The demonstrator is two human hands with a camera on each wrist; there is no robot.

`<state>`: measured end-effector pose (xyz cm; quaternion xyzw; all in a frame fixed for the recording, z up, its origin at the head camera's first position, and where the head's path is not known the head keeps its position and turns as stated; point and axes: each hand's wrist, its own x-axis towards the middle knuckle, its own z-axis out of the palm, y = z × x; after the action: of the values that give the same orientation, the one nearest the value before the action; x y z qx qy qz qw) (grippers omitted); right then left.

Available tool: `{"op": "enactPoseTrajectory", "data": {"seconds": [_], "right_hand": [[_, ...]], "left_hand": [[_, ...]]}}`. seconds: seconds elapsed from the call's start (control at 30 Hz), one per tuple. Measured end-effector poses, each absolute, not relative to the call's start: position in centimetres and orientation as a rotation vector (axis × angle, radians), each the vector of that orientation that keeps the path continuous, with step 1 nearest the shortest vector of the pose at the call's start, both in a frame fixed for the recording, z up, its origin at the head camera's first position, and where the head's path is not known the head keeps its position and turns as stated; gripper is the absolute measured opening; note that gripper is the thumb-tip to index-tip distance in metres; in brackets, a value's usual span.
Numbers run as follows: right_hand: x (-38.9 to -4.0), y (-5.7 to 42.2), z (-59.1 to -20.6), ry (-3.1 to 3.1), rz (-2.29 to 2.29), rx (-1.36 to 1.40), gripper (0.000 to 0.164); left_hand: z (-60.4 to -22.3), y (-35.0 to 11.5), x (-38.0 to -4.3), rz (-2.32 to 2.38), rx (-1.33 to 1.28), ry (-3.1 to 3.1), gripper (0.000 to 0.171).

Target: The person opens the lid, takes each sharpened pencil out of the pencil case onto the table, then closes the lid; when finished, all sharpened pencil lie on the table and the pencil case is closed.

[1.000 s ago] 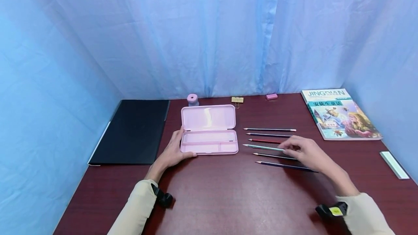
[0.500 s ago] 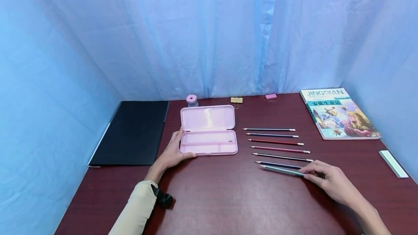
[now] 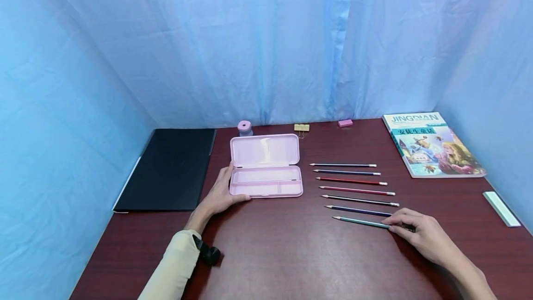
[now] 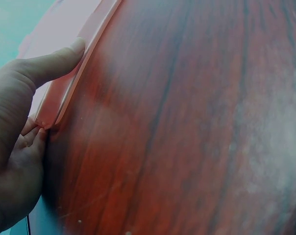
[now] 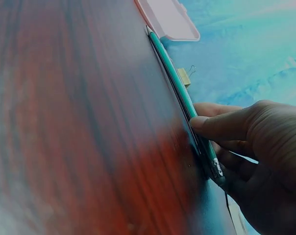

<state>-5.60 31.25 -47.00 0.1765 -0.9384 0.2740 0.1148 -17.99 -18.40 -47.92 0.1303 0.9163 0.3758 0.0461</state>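
A pink pencil case (image 3: 255,190) lies open in the head view, its lid (image 3: 250,152) tipped back. My left hand (image 3: 220,194) holds its left end, thumb along the front edge and fingers along the side. In the left wrist view, the thumb (image 4: 57,63) lies over the case's edge. To the right, my right hand (image 3: 420,234) pinches a green pencil (image 3: 360,221) near its rear end, low over the table at the front of a row. A dark blue pencil (image 3: 358,210) lies just behind it. The right wrist view shows thumb and fingers on the green pencil (image 5: 175,76).
Several pencils, among them a red pencil (image 3: 350,181), lie parallel behind. At the back are a pink-topped sharpener (image 3: 244,128), a yellow binder clip (image 3: 301,128) and a pink eraser (image 3: 345,123). A black folder (image 3: 166,170) lies left, a book (image 3: 433,147) and a pale green-white bar (image 3: 501,209) right.
My right hand has taken the green pencil from mid-row and brought it toward the front, beyond the dark blue one, then slightly lower. The left hand and case stay put.
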Motion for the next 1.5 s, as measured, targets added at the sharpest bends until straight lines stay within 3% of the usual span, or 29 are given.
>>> {"op": "enactPoseTrajectory", "data": {"seconds": [0.9,1.23,1.5], "right_hand": [[-6.1,29.4,-46.2,-2.658,0.746,0.550,0.033],[-11.1,23.8,-43.3,-2.639,0.854,0.757,0.021],[-16.8,16.8,-43.3,-2.615,1.082,0.937,0.021]], "left_hand": [[-47.9,-18.4,-18.0,1.148,0.383,2.781,0.115],[-48.0,-18.4,-18.2,1.155,0.383,2.769,0.116],[-48.0,-18.5,-18.2,1.146,0.393,2.780,0.115]]}}
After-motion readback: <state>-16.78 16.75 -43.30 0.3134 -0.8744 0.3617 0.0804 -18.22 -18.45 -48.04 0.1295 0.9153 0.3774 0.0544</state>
